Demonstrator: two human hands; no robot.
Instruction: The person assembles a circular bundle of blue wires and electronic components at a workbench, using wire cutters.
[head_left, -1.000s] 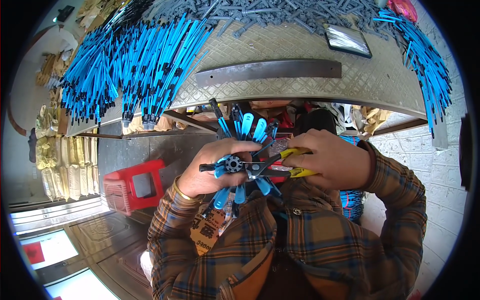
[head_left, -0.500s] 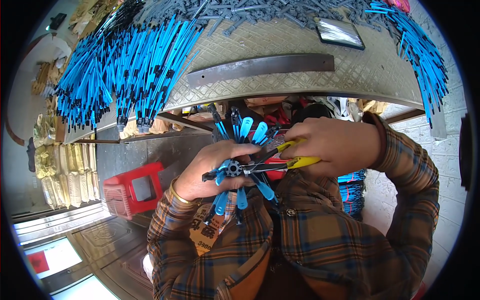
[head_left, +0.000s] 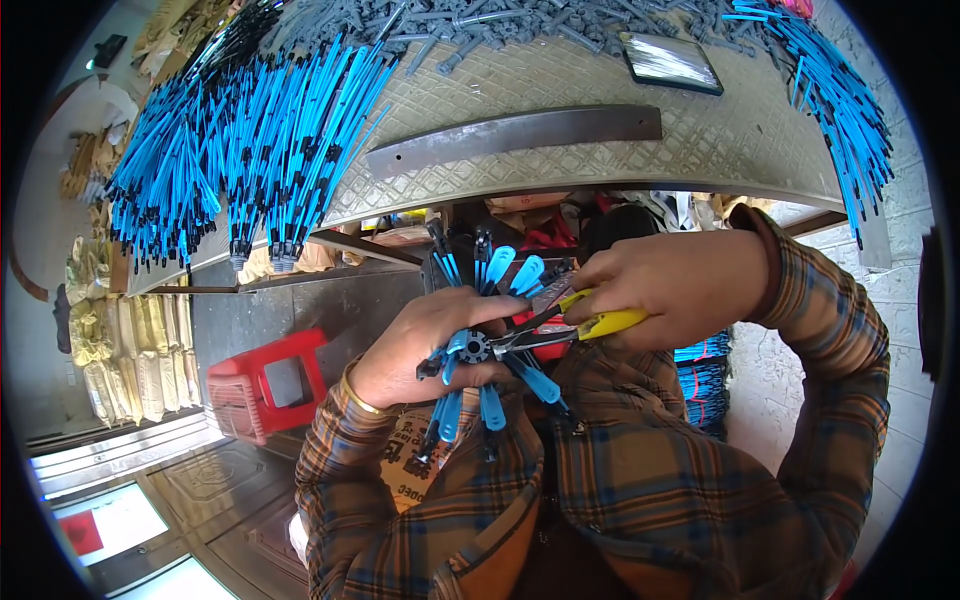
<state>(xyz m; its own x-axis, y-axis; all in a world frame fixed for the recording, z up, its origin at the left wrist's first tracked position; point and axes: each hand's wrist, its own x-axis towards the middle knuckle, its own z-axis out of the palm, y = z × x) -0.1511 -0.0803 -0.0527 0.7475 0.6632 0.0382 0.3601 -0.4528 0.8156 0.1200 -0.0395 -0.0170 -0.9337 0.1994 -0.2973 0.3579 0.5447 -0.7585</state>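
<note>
My left hand (head_left: 420,345) is closed around a round black toothed hub (head_left: 472,347) in front of my chest. Blue strips with black ends, like the blue arm (head_left: 540,385), fan out from the hub on several sides; my fingers cover part of them. My right hand (head_left: 680,290) grips pliers (head_left: 612,322) with yellow handles, their dark metal jaws pointing left. The jaw tips meet the right side of the hub; whether they pinch a small part there is too fine to make out.
Beyond my hands a patterned worktable (head_left: 560,165) bears a curved metal bar (head_left: 520,130), piled grey plastic parts (head_left: 460,30), a small rectangular mirror-like plate (head_left: 672,62) and blue rod bundles (head_left: 290,140). A red stool (head_left: 265,385) stands on the floor at left.
The hub has shifted slightly right and down in the picture, with its blue arms turned a little. The pliers' handles have come somewhat closer together, and their jaws stay at the hub's edge.
</note>
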